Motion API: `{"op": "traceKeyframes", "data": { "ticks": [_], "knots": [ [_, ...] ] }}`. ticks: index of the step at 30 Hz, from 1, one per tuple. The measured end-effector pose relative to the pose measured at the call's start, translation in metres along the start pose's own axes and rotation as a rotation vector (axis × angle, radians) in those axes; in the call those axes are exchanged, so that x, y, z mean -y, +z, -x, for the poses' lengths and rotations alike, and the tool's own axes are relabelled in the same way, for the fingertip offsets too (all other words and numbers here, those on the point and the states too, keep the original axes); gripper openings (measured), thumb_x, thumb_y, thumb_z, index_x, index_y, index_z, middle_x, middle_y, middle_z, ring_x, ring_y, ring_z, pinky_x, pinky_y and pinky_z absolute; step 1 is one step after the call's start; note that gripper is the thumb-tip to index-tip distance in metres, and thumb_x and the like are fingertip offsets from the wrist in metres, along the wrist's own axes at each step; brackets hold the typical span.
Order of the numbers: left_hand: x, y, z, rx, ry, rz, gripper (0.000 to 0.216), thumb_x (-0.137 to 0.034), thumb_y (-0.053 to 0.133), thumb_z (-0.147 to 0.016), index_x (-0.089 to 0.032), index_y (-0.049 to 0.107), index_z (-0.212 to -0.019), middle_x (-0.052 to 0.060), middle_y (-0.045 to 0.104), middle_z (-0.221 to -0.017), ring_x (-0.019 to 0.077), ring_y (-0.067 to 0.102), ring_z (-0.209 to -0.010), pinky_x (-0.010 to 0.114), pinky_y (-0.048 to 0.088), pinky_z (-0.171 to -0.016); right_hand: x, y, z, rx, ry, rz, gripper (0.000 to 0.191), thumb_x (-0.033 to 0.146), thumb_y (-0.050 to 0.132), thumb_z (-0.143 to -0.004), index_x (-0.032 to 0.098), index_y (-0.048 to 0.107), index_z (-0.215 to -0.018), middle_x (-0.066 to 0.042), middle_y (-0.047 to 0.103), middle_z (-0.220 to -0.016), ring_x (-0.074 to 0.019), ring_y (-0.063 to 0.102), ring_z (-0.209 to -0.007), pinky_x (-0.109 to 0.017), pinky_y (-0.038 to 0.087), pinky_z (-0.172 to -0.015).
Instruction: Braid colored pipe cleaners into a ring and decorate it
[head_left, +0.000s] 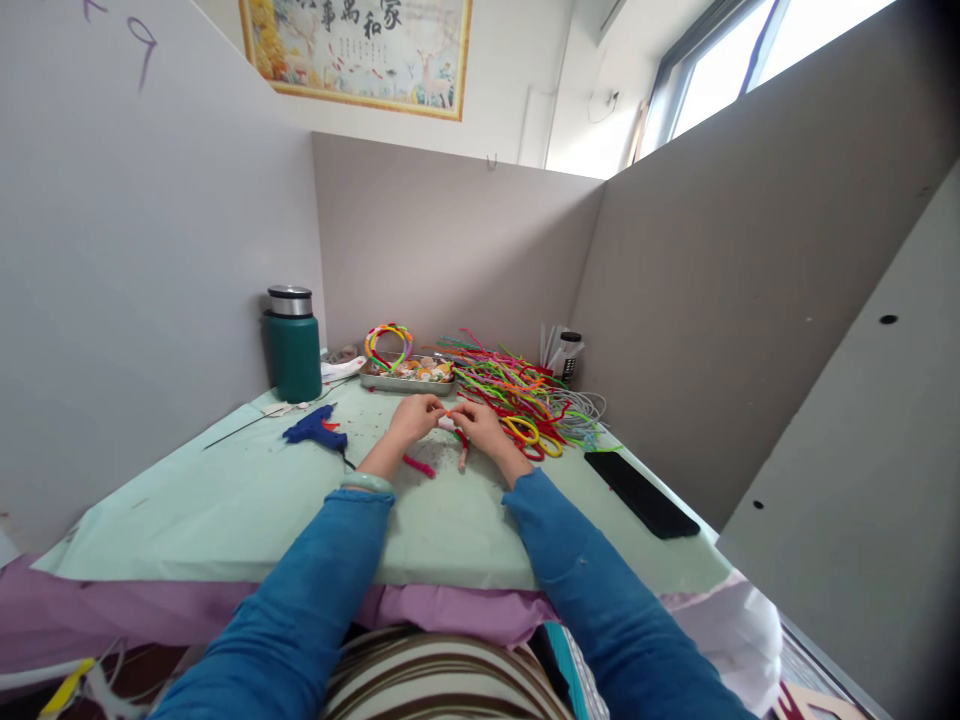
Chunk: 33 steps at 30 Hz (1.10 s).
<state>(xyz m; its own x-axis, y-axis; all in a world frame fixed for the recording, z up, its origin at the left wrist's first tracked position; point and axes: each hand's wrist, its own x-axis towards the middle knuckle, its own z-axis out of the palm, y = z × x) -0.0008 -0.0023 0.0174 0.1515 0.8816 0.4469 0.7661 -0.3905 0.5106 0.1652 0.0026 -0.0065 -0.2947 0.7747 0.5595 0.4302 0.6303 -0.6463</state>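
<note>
My left hand [417,416] and my right hand [482,426] meet over the middle of the table, fingertips nearly touching. Both are closed in a pinch on a small orange bit of pipe cleaner [448,413], mostly hidden by the fingers. Below my right fingers a red pipe cleaner piece [461,440] hangs or lies with a paler end; I cannot tell whether it joins the orange one. A pinkish-red pipe cleaner piece [418,466] lies on the table just below my left hand.
A blue glue gun [316,428] and a green bottle [294,345] stand left. Behind are a metal tray [386,382] of small pieces, a colourful braided ring [370,345] and a pipe cleaner heap [510,385]. A black phone-like slab [641,495] lies right. Partitions [457,230] enclose the table.
</note>
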Motion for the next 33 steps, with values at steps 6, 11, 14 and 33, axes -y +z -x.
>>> {"op": "traceKeyframes", "data": {
  "ticks": [6, 11, 14, 33],
  "knots": [
    [0.0009, 0.0014, -0.0013, 0.012, 0.014, -0.006, 0.023, -0.033, 0.056, -0.077, -0.017, 0.072, -0.083, 0.004, 0.069, -0.074, 0.0137, 0.056, -0.063, 0.023, 0.035, -0.057, 0.0041, 0.0009, 0.0016, -0.029, 0.012, 0.16, 0.019, 0.025, 0.048, -0.083, 0.017, 0.064, -0.078, -0.001, 0.062, -0.069, -0.0139, 0.053, -0.065, -0.023, 0.036, -0.06],
    [-0.0006, 0.002, -0.0014, 0.02, 0.034, -0.014, 0.022, -0.031, 0.055, -0.077, -0.017, 0.072, -0.079, 0.004, 0.069, -0.071, 0.0134, 0.055, -0.062, 0.024, 0.034, -0.056, 0.0053, 0.0021, 0.0021, -0.057, 0.026, 0.23, 0.017, 0.022, 0.049, -0.082, 0.018, 0.063, -0.077, -0.001, 0.063, -0.07, -0.0137, 0.053, -0.065, -0.023, 0.036, -0.06],
    [-0.0028, 0.0016, -0.0008, 0.016, 0.041, -0.025, 0.023, -0.03, 0.054, -0.077, -0.017, 0.072, -0.078, 0.004, 0.068, -0.069, 0.0134, 0.055, -0.062, 0.024, 0.033, -0.056, 0.0057, 0.0029, 0.0023, -0.088, 0.019, 0.268, 0.016, 0.022, 0.048, -0.082, 0.018, 0.063, -0.076, -0.001, 0.063, -0.071, -0.0137, 0.053, -0.066, -0.023, 0.036, -0.061],
    [-0.0029, -0.0002, 0.0013, 0.014, 0.043, -0.023, 0.022, -0.029, 0.056, -0.076, -0.017, 0.073, -0.083, 0.005, 0.07, -0.074, 0.0145, 0.056, -0.065, 0.023, 0.035, -0.058, 0.0049, -0.0006, 0.0063, 0.059, 0.097, -0.077, 0.016, 0.029, 0.05, -0.076, 0.017, 0.061, -0.071, 0.002, 0.053, -0.06, -0.0115, 0.049, -0.051, -0.021, 0.037, -0.047]
  ]
}}
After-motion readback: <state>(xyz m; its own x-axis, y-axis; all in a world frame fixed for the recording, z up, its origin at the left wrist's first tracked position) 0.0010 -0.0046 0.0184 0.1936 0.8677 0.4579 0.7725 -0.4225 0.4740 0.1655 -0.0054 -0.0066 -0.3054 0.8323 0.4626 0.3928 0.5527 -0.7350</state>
